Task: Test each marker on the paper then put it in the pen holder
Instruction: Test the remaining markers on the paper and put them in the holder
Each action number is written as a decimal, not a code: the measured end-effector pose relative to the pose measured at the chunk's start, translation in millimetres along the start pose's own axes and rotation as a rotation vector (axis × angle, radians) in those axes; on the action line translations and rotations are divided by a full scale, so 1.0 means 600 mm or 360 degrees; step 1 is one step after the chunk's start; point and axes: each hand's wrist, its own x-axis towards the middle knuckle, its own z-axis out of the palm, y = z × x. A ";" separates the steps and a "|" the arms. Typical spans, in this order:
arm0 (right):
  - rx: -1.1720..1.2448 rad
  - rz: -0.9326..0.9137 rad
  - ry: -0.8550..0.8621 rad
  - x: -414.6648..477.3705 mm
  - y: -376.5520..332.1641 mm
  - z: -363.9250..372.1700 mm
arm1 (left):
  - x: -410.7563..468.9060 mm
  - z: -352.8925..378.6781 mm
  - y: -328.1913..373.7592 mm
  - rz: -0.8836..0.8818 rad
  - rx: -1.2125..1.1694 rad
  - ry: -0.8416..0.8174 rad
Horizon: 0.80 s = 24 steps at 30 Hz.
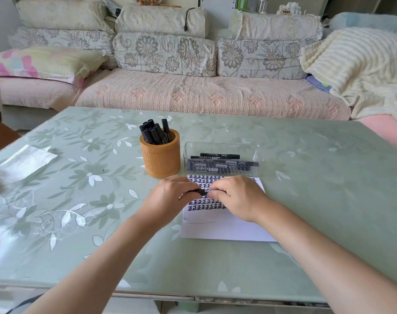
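Head view: my left hand (170, 197) and right hand (237, 197) each pinch one end of a marker (204, 191), long axis 9-to-3, over the paper (224, 227). Pen holder (160, 158) stands at 11 o'clock from it, nearer the left hand.

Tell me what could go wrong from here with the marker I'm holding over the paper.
1. The left hand and right hand both pinch the marker over the paper; a jerk at the cap might streak ink on the table cover.
2. The pen holder is already crowded with leaning markers, so another might jam or tip it.
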 end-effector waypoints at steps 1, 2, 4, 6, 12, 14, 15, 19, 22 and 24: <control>-0.0022 0.0022 -0.0048 0.002 -0.002 -0.003 | 0.001 0.000 -0.002 0.0002 -0.0009 0.0007; -0.0042 0.0036 -0.0091 0.004 -0.005 -0.005 | 0.002 0.000 -0.005 0.0004 -0.0010 0.0003; -0.0049 0.0035 -0.0145 0.010 -0.013 -0.007 | 0.006 -0.001 -0.010 0.0007 0.0013 -0.0034; -0.0012 0.0024 -0.0170 0.017 -0.018 -0.004 | 0.010 -0.003 -0.014 -0.0016 0.0030 -0.0075; 0.0047 0.0137 0.0089 0.050 -0.013 -0.008 | 0.016 -0.013 -0.040 -0.0242 0.0039 -0.0041; 0.0115 0.0155 0.0259 0.063 -0.017 -0.019 | 0.013 -0.009 -0.057 -0.0322 0.0105 -0.0106; 0.0154 0.0152 0.0352 0.072 -0.022 -0.025 | 0.011 -0.007 -0.063 -0.0344 0.0137 -0.0156; 0.0320 0.0090 0.0627 0.119 -0.061 -0.050 | 0.007 0.000 -0.075 -0.0346 0.0192 -0.0239; 0.0446 0.0050 0.0836 0.166 -0.091 -0.069 | 0.009 0.005 -0.075 -0.0316 0.0205 -0.0274; 0.0571 0.0032 0.0942 0.200 -0.111 -0.081 | 0.011 0.008 -0.075 -0.0312 0.0190 -0.0298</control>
